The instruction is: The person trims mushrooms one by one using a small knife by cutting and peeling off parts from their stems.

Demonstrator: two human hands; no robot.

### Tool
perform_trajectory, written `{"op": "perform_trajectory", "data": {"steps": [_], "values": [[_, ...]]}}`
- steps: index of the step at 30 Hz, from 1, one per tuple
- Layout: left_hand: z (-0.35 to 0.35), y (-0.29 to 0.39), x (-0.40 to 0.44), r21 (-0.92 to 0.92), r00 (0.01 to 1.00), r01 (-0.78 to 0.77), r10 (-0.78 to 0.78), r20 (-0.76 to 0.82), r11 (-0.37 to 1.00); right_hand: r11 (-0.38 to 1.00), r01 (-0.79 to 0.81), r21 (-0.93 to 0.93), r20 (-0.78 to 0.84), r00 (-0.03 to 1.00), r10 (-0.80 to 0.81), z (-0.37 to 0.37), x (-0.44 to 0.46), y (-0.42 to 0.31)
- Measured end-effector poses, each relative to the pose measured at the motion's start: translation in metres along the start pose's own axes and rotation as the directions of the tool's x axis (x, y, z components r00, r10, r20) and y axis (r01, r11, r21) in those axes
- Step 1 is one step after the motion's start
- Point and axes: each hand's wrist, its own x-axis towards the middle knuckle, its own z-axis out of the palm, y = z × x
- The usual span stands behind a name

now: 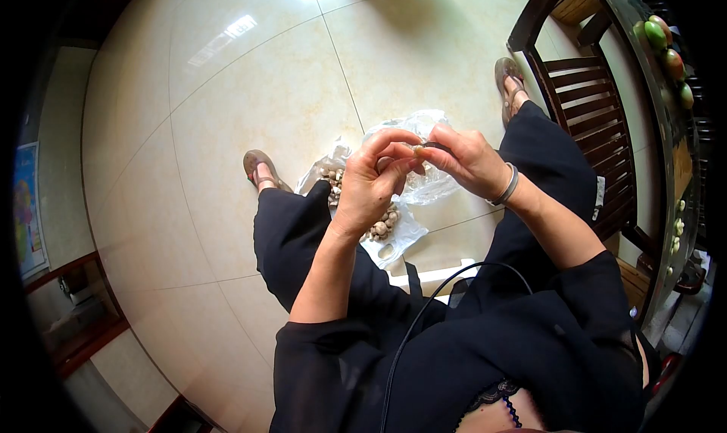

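Note:
My left hand (pixel 369 187) and my right hand (pixel 467 164) meet at the fingertips above the plastic bags. Between them is a small pale piece (pixel 418 151), pinched by my left fingers; it is too small to name. A thin dark tool, perhaps a small knife (pixel 435 145), is in my closed right hand. Under my left hand, a white plastic bag (pixel 407 232) lies on the floor with several small brownish mushrooms (pixel 384 225) on it. A clear plastic bag (pixel 432 188) lies behind and below my right hand, its contents partly hidden.
A dark wooden chair (pixel 594 103) stands at the right beside a table (pixel 666 183) with several green and red fruits (pixel 672 64) and small pale pieces (pixel 678 227). Tiled floor (pixel 250 92) surrounds my feet. A black cable (pixel 409 327) crosses my lap.

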Motion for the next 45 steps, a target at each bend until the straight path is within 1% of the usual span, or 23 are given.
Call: {"op": "perform_trajectory", "data": {"steps": [5, 12, 14, 15, 17, 18, 20, 21, 23, 26, 30, 32, 36, 38, 39, 41, 42, 44, 45], "values": [[-0.002, 0.001, 0.0, 0.027, 1.0, 0.004, -0.005, 0.024, 1.0, 0.999, 0.035, 0.008, 0.018, 0.999, -0.035, -0.001, 0.0, 0.0], [-0.004, 0.004, 0.0, 0.034, 0.998, 0.019, -0.021, 0.059, 0.999, 1.0, 0.008, -0.017, 0.071, 0.997, -0.007, -0.004, 0.0, -0.003], [-0.005, 0.007, 0.001, -0.014, 0.993, 0.084, -0.083, 0.081, 0.996, 0.994, 0.016, -0.111, 0.052, 0.999, -0.01, -0.004, 0.0, -0.005], [-0.005, 0.008, 0.001, -0.013, 0.993, 0.083, -0.082, 0.08, 0.996, 0.994, 0.017, -0.111, 0.052, 0.999, -0.011, -0.003, 0.0, -0.005], [-0.006, 0.01, 0.002, -0.019, 0.984, 0.109, -0.105, 0.144, 0.994, 0.99, 0.052, -0.133, 0.003, 0.999, -0.052, -0.002, 0.0, -0.005], [-0.007, 0.009, 0.002, -0.018, 0.984, 0.109, -0.105, 0.144, 0.994, 0.99, 0.052, -0.133, 0.003, 0.999, -0.052, -0.002, 0.0, -0.005], [-0.009, 0.006, 0.002, -0.134, 0.979, 0.15, -0.128, 0.158, 0.98, 0.977, 0.042, -0.207, -0.004, 0.999, -0.044, -0.003, 0.0, -0.006], [-0.009, 0.004, 0.003, -0.133, 0.979, 0.15, -0.128, 0.157, 0.98, 0.977, 0.043, -0.207, -0.005, 0.999, -0.045, -0.004, 0.0, -0.005], [-0.009, 0.002, 0.003, -0.188, 0.98, 0.136, -0.105, 0.168, 0.973, 0.967, 0.047, -0.249, -0.008, 0.999, -0.05, -0.004, -0.001, -0.005], [-0.009, 0.002, 0.003, -0.229, 0.985, 0.146, -0.12, 0.124, 0.962, 0.96, 0.085, -0.268, -0.025, 0.995, -0.095, -0.002, -0.001, -0.005], [-0.01, 0.001, 0.004, -0.263, 0.987, 0.135, -0.107, 0.117, 0.955, 0.946, 0.124, -0.299, -0.016, 0.991, -0.135, 0.001, -0.002, -0.004], [-0.009, 0.0, 0.004, -0.273, 0.996, 0.079, -0.067, 0.054, 0.959, 0.942, 0.123, -0.311, -0.009, 0.991, -0.132, -0.001, -0.002, -0.007], [-0.011, -0.001, 0.005, -0.292, 0.997, 0.079, -0.07, 0.04, 0.953, 0.943, 0.128, -0.306, -0.006, 0.991, -0.137, -0.001, -0.002, -0.009], [-0.01, 0.0, 0.004, -0.317, 0.997, 0.081, -0.077, 0.024, 0.945, 0.971, 0.044, -0.236, -0.011, 0.999, -0.048, -0.002, -0.003, -0.008], [-0.01, 0.0, 0.005, -0.316, 0.997, 0.081, -0.078, 0.024, 0.945, 0.971, 0.043, -0.235, -0.011, 0.999, -0.047, -0.002, -0.003, -0.007], [-0.011, -0.002, 0.005, -0.271, 0.999, 0.045, -0.049, -0.011, 0.962, 0.999, -0.025, -0.047, -0.043, 0.999, 0.023, -0.002, -0.003, -0.007], [-0.01, -0.003, 0.005, -0.271, 0.999, 0.044, -0.049, -0.011, 0.961, 0.999, -0.025, -0.047, -0.043, 0.999, 0.023, -0.003, -0.002, -0.008], [-0.009, -0.004, 0.006, -0.256, 0.998, -0.011, -0.003, -0.056, 0.966, 0.988, -0.151, 0.026, 0.034, 0.988, 0.15, -0.007, 0.0, -0.012], [-0.008, -0.004, 0.006, -0.257, 0.999, -0.012, -0.002, -0.054, 0.966, 0.988, -0.151, 0.024, 0.032, 0.988, 0.151, -0.004, -0.001, -0.011]]}}
